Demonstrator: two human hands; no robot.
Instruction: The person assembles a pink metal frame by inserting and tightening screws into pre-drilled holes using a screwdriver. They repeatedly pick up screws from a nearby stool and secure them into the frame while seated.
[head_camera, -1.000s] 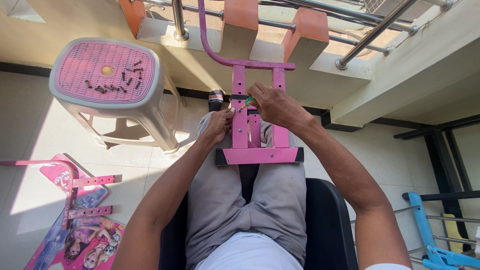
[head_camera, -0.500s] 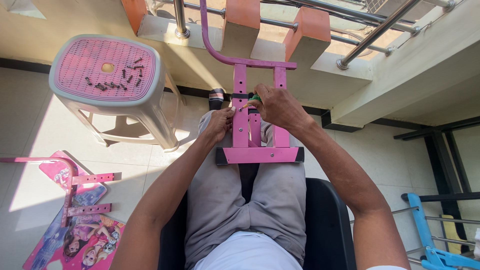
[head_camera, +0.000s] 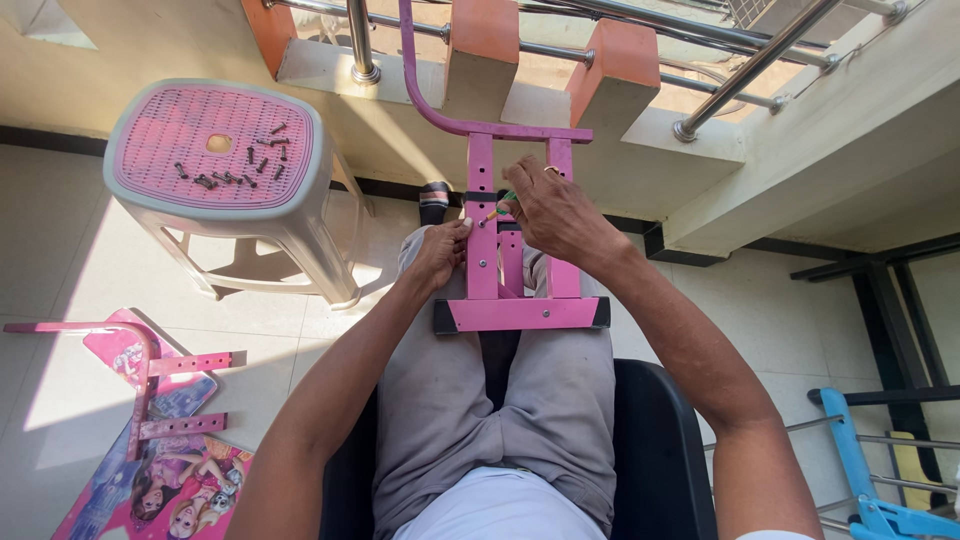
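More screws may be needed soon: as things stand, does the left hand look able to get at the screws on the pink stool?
Probably yes: the left hand only rests on the pink frame, and the screws lie bare on the stool to its left, nothing between.

Bright pink metal frame (head_camera: 500, 290) with black end caps, resting on grey trousers (head_camera: 480, 420). The plastic stool (head_camera: 215, 160) shows a pink perforated top, pale grey legs, dark screws (head_camera: 235, 165). Orange-brown blocks (head_camera: 485, 50) line the silver railing (head_camera: 760, 60).

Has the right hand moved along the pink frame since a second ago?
No. The right hand stays at the same spot on the pink frame, by its black band, beside the left hand.
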